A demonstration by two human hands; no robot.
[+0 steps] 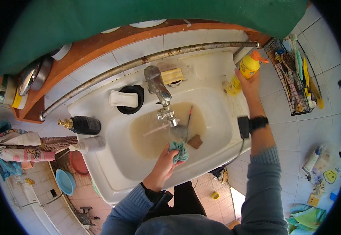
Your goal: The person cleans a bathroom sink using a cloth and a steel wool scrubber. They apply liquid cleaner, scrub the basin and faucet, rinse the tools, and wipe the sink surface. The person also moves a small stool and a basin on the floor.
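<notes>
My left hand (163, 169) grips a crumpled wet green cloth (178, 152) above the near side of a white ceramic sink (114, 147). My right hand (250, 83) is closed around a yellow squeeze bottle (248, 66) with an orange cap, at the sink's right rear corner. Cloudy brownish water stands in the basin below a metal faucet (160, 94). In it lie a brown scrap (195, 142), which may be a sponge or cloth, a thin dark stick with a pink part (190, 114) and a greyish thing (178, 132) under the spout, partly blurred by the water.
A white soap bar (124, 99) rests on a black dish, and a yellow striped bar (172, 76) lies behind the faucet. Two pump bottles (85, 125) (88, 144) stand at the left rim. A rusty rail (147, 58) spans the back; a wire basket (288, 79) hangs at right.
</notes>
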